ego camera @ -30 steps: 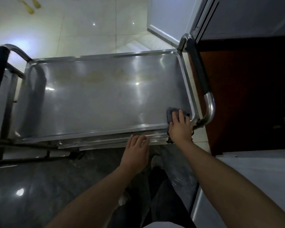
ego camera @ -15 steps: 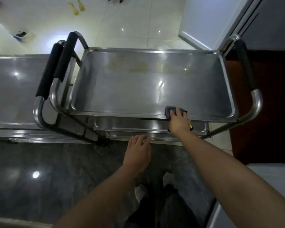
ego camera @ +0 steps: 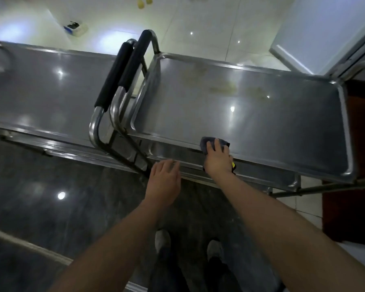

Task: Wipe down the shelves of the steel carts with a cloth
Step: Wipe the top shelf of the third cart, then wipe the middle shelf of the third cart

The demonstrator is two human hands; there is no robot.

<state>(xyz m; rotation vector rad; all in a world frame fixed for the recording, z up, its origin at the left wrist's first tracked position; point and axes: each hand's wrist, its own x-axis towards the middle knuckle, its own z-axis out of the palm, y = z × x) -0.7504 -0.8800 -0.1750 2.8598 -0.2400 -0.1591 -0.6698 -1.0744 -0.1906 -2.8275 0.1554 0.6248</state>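
A steel cart's top shelf (ego camera: 251, 114) fills the middle and right, with yellowish stains near its far edge. My right hand (ego camera: 218, 160) presses a dark grey cloth (ego camera: 207, 143) over the shelf's near rim, fingers laid across the cloth. My left hand (ego camera: 164, 179) hovers with relaxed fingers just below the near rim, holding nothing. A second steel cart (ego camera: 40, 93) stands to the left, its shelf bare.
Two black-padded push handles (ego camera: 122, 74) stand between the carts. Lower shelves (ego camera: 261, 175) show under the near rim. Pale floor tiles with small items (ego camera: 74, 28) lie beyond; a white door (ego camera: 325, 28) and a dark red panel (ego camera: 358, 144) are at right. My shoes (ego camera: 162, 239) stand on dark floor.
My right hand has slid the cloth leftward along the near rim, away from the right corner. The view has shifted left, bringing the second cart into sight. My left hand stays below the rim.
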